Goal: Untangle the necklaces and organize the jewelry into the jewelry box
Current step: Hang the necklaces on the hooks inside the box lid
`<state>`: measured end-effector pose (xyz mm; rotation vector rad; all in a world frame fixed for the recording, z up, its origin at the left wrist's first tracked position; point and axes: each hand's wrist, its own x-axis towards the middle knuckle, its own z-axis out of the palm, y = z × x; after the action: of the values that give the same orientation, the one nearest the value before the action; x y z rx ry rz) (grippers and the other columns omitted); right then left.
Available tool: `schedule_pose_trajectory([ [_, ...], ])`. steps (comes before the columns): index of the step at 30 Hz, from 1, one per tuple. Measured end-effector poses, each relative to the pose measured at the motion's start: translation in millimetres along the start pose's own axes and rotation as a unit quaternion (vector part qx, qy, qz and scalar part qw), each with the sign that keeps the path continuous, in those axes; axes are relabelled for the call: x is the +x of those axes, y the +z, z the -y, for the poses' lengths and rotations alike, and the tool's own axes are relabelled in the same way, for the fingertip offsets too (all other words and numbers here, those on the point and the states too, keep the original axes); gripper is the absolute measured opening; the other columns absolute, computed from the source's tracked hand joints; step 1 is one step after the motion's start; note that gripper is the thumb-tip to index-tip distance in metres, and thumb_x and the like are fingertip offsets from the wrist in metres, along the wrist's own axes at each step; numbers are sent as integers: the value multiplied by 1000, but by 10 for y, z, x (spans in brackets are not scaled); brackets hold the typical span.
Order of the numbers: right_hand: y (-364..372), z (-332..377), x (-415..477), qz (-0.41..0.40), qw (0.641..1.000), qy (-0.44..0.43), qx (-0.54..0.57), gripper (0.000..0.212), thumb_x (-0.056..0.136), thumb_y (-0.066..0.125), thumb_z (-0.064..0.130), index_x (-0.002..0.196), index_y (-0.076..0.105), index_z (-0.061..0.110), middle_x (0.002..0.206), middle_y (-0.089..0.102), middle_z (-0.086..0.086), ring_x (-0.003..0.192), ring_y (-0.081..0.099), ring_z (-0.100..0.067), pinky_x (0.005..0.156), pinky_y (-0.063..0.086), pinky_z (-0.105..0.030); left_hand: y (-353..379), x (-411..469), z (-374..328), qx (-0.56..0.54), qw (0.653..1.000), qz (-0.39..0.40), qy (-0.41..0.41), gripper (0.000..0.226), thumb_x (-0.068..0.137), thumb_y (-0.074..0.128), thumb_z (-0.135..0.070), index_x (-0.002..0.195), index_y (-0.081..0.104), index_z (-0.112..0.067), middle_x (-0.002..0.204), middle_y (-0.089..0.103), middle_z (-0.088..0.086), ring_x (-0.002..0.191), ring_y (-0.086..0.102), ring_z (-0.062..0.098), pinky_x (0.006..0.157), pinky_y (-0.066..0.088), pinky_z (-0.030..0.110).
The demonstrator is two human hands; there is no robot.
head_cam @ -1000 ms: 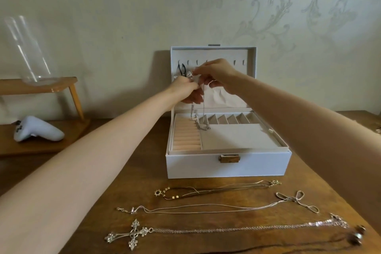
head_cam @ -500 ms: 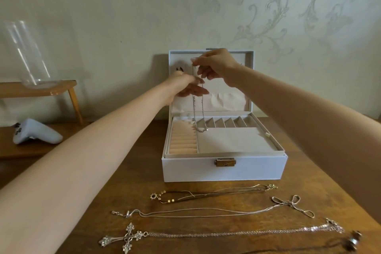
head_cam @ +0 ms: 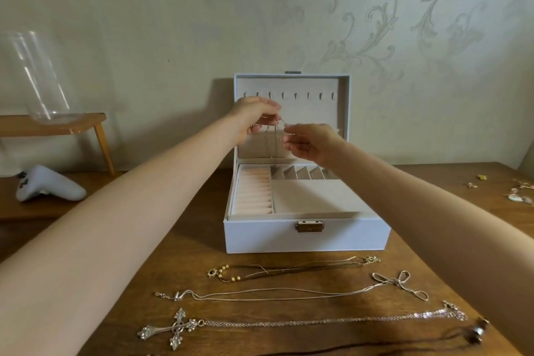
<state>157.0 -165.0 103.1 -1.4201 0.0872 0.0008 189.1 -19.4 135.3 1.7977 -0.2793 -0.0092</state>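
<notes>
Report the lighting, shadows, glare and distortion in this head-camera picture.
Head view: soft, dim light, no harsh glare; the jewelry box throws a shadow leftward on the wall; the glass vase shows bright streaks; the thin chain is faint, slightly blurred; wide-angle distortion swells the near forearms.

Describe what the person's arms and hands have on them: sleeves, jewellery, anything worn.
Both forearms are bare as far as the picture shows: no sleeve, watch or bracelet on the left arm or the right arm. No gloves. The left hand wears nothing visible. The right hand seems to carry a thin ring on one finger, too small to make out further.
</notes>
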Motion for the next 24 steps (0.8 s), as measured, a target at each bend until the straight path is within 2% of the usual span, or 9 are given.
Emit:
schedule_pose_trajectory([
  [7,59,-189,-10,14,998,32,55,13,89,59,1,77,60,-1,52,63,-7,41,59,-11,43,50,-17,-41,63,-26,35,999,9,12,7,87,62,-15,90,64,-21,74,64,-6,68,60,5,60,34,19],
  [13,81,-285,10,4,998,41,43,7,88,60,1,81,60,0,67,62,-12,44,60,-13,46,52,-18,-77,109,-27,43,999,3,8,10,87,61,-12,86,65,-21,72,63,-6,65,58,5,59,33,19],
  [18,93,-297,16,-13,999,41,31,5,86,63,1,82,61,0,70,62,-11,52,58,-15,44,51,-18,-91,130,-17,51,998,6,22,14,90,58,-8,84,65,-18,76,66,-5,66,58,2,53,34,14],
  [19,99,-293,29,-41,999,18,11,2,84,64,-1,84,62,1,71,62,-10,52,56,-15,42,48,-18,-105,140,-16,65,997,8,36,15,90,57,-6,83,65,-17,77,66,-4,66,58,3,50,35,12],
  [22,97,-213,100,-113,980,-133,-95,28,80,59,-7,104,61,8,84,62,-6,51,53,-12,43,43,-21,-149,166,-24,151,982,44,104,19,89,57,2,80,61,-14,76,64,1,71,59,6,49,40,7],
  [24,104,-79,129,-63,975,-188,-105,41,81,61,-5,118,55,12,95,63,-4,54,56,-15,48,45,-22,-158,192,-23,220,963,68,141,22,86,60,3,78,57,-17,73,63,0,71,61,8,61,46,10],
])
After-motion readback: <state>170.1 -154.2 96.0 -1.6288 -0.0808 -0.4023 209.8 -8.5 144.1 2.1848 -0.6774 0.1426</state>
